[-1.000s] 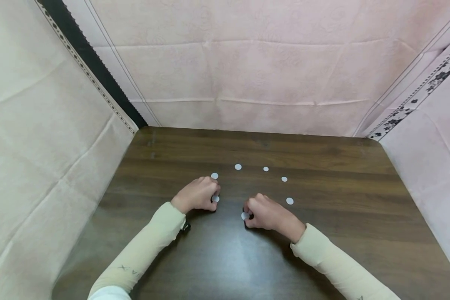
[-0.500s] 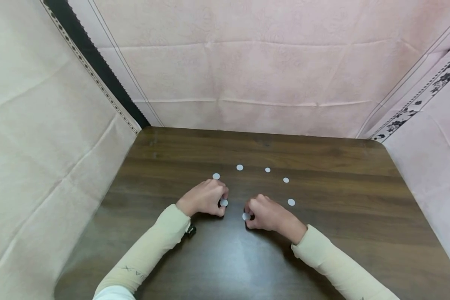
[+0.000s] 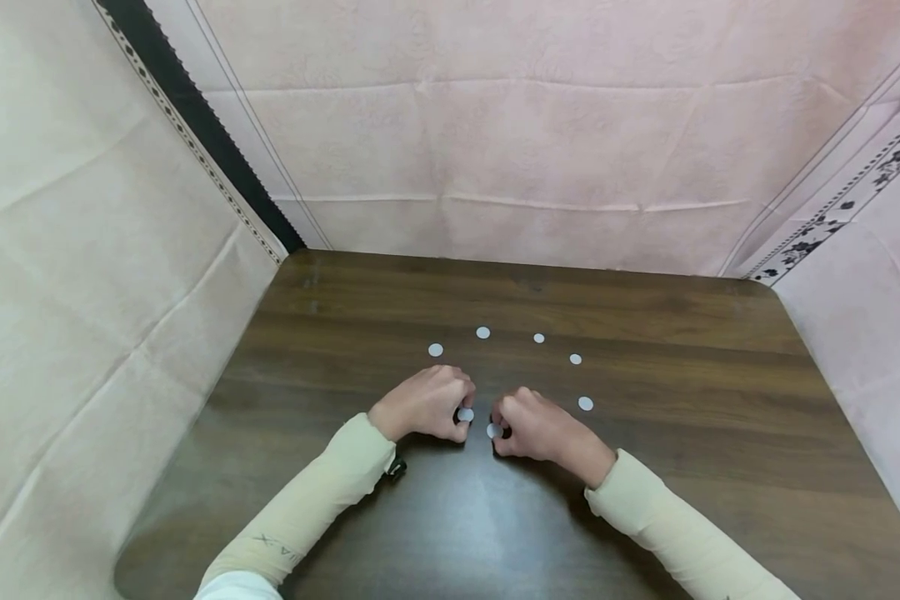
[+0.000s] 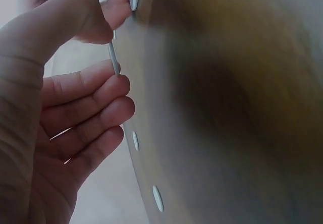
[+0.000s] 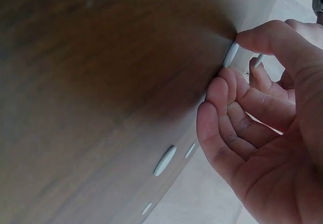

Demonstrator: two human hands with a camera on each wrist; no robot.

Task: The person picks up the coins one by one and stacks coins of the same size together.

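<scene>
A dark wooden bench [image 3: 480, 533] spreads across the near scene. Near its middle, the right hand [image 3: 537, 429] pinches one white disc [image 3: 494, 431] between thumb and fingertip, at the bench top. Just left and slightly farther, the left hand [image 3: 426, 402] pinches a second disc [image 3: 465, 414]; whether it touches wood is unclear. The step seems to be positioning this pair, the next move likely calling for steady, level pinches. Beyond, five loose discs [image 3: 483, 332] form an arc; behind hangs pale cloth [image 3: 495, 133].
</scene>
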